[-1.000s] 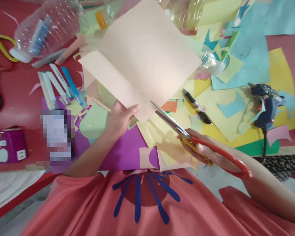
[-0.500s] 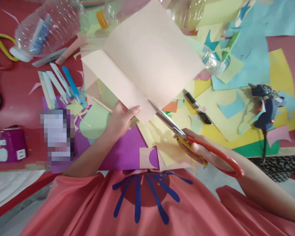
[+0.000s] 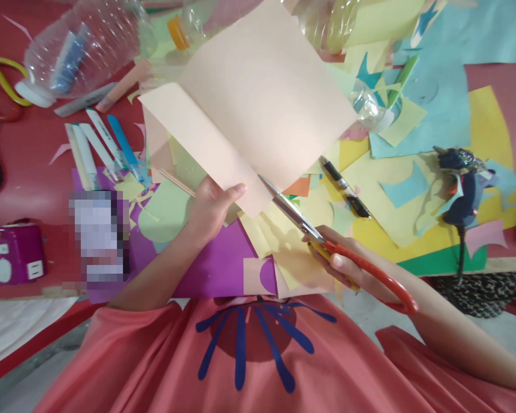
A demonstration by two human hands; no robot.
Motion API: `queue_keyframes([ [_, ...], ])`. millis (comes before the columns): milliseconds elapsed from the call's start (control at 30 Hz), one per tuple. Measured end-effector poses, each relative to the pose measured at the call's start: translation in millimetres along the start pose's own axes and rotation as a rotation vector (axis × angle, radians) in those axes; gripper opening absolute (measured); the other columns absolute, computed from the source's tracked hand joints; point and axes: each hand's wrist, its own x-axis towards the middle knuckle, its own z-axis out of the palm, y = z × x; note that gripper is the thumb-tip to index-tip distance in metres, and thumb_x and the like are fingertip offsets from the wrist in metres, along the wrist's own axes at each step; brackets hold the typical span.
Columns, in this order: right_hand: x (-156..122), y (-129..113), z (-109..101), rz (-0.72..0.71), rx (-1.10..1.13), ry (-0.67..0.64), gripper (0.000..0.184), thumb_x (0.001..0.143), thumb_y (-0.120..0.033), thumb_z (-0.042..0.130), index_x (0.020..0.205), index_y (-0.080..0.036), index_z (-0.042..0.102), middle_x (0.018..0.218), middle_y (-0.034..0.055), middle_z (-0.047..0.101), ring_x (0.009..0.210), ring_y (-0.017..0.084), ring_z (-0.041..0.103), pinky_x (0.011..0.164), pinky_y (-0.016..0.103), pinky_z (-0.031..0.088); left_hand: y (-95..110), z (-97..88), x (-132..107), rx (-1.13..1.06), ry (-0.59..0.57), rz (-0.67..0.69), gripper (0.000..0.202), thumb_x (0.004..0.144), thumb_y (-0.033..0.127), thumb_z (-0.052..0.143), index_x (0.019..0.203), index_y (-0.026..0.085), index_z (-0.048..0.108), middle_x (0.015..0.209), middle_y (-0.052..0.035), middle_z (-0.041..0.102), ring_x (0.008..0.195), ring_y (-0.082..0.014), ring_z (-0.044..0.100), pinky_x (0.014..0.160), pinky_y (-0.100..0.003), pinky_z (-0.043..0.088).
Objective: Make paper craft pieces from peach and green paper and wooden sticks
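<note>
My left hand (image 3: 215, 207) pinches the lower edge of a pale pink sheet of paper (image 3: 269, 86), thumb on top. A long slit divides the sheet, so a narrower strip (image 3: 189, 123) lies to the left of the larger part. In my right hand (image 3: 341, 258) is a pair of scissors (image 3: 365, 265) with red and yellow handles. Their silver blades look closed or nearly so, and the tip is at the lower end of the slit, close to my left thumb.
Markers (image 3: 122, 140), a large clear bottle (image 3: 94, 51) and a purple sharpener-like box (image 3: 15, 253) are on the left. A black pen (image 3: 346, 186), coloured paper scraps (image 3: 406, 183) and a dark blue glue gun (image 3: 462, 192) lie to the right. A small bottle (image 3: 372, 106) stands beyond.
The scissors' red handle has swung slightly left and down, with the blades closing a little. The strip's far left corner has shifted slightly up and left. My left hand keeps its grip.
</note>
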Motion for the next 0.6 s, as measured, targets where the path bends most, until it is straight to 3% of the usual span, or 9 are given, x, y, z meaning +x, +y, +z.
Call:
queue_keyframes([
  [300, 2.5, 3.7, 3.9, 0.0, 0.05, 0.027, 0.064, 0.085, -0.075, 0.042, 0.115, -0.019, 0.049, 0.068, -0.0048, 0.044, 0.046, 0.005, 0.032, 0.042, 0.022, 0.023, 0.9, 1.0, 1.1, -0.015, -0.017, -0.006, 0.036, 0.066, 0.047, 0.076, 0.088, 0.021, 0.065, 0.089, -0.0044, 0.073, 0.104, -0.0277, 0.067, 0.091, -0.043, 0.054],
  [600, 3.7, 5.5, 9.1, -0.009, -0.017, 0.079, 0.068, 0.083, -0.079, 0.04, 0.112, -0.019, 0.049, 0.07, -0.0029, 0.048, 0.05, 0.007, 0.038, 0.045, 0.023, 0.028, 0.7, 2.1, 3.9, -0.031, -0.011, -0.03, 0.036, 0.069, 0.048, 0.07, 0.096, 0.024, 0.065, 0.1, -0.0035, 0.073, 0.111, -0.0264, 0.065, 0.094, -0.04, 0.054],
])
